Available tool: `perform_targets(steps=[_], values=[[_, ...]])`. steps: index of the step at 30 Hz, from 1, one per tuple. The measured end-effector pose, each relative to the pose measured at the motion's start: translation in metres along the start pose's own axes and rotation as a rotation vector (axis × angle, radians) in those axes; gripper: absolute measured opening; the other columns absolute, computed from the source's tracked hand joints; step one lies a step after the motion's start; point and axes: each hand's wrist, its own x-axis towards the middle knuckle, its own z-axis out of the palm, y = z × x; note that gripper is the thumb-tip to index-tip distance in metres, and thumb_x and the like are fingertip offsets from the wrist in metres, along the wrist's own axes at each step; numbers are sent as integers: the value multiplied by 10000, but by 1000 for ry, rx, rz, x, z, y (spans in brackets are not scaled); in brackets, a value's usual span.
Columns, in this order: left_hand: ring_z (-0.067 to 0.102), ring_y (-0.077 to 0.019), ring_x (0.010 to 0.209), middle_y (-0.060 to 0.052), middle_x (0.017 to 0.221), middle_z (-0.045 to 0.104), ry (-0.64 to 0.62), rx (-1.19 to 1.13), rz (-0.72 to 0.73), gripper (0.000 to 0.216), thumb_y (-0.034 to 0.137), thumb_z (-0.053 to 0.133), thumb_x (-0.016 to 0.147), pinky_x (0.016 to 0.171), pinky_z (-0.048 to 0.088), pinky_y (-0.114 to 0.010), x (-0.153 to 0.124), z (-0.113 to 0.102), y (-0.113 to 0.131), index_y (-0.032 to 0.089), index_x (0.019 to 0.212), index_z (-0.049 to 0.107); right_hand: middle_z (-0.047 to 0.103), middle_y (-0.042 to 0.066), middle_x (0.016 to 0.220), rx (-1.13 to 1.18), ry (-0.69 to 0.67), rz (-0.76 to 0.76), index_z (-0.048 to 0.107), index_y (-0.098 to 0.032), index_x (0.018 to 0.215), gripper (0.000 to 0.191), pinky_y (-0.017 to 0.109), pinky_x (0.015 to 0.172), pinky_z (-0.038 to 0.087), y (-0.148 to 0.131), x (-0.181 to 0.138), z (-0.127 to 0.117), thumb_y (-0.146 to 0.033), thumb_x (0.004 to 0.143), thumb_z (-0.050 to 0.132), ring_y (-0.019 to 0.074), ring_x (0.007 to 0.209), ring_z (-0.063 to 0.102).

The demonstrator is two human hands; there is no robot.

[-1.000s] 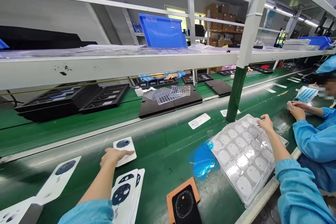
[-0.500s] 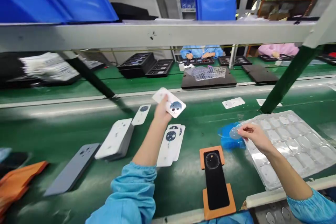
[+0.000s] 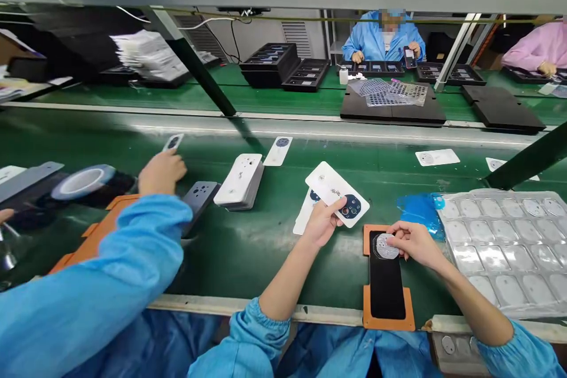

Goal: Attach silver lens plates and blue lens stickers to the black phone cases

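Observation:
My left hand (image 3: 322,225) pinches a white phone-shaped card (image 3: 330,184) printed with a dark round camera pattern, held tilted above the bench. Partly covered by it, another white card (image 3: 303,215) lies on the green surface. Between the fingertips of my right hand (image 3: 414,241) is a round clear disc (image 3: 386,245) with fine lines. It is over the camera end of a black phone-shaped piece (image 3: 388,292); I cannot tell whether they touch. That piece lies in an orange holder (image 3: 367,307). A clear blister tray (image 3: 496,251) stands right of my right hand.
A co-worker's hand (image 3: 163,171) reaches in from the left to a small white card (image 3: 173,142). A stack of white cards (image 3: 239,182) stands left of centre. Blue film (image 3: 419,212) lies beside the blister tray. A dark green post (image 3: 531,156) slants at the right.
My left hand has come nearer with its card. My right hand has carried the disc left from the blue film to the black piece. A co-worker's arm has entered at left; the view has shifted.

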Motion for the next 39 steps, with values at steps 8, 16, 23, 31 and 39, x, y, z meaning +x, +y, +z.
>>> perform_targets(steps=[8,16,23,31,39], values=[[478,-35,490,-37,813,688,81,21,58,426,340,912,592,348,220,-156,4,-2,-12,114,892,712,604,1,633,-210,116,-55,711,-208,860,279,284,520,434,-4,-1,8,-474,775,717,155,532,561],[652,-154,636,-56,804,732,108,77,49,380,331,925,579,478,457,-208,-6,6,-30,140,836,720,640,47,794,-222,364,-258,719,-236,877,230,312,604,499,-31,-23,9,-456,887,653,175,677,582],[697,-196,680,-75,842,743,-109,266,154,435,590,719,792,676,592,-316,-27,25,-49,163,871,729,681,73,941,-287,486,-469,662,-238,968,154,330,718,580,-56,-20,38,-354,956,562,197,824,672],[664,-268,1110,-74,1075,752,-106,386,276,472,612,556,908,1061,485,-387,-38,21,-67,203,1005,771,687,59,912,-380,615,-510,670,-234,895,120,310,728,555,-55,-6,45,-314,941,593,192,843,683],[671,-270,1128,-65,1173,734,-153,441,335,418,525,562,937,1058,502,-390,-40,24,-62,230,1171,744,707,59,919,-344,598,-492,691,-228,887,144,303,755,557,-53,-6,46,-265,938,561,189,853,687]])
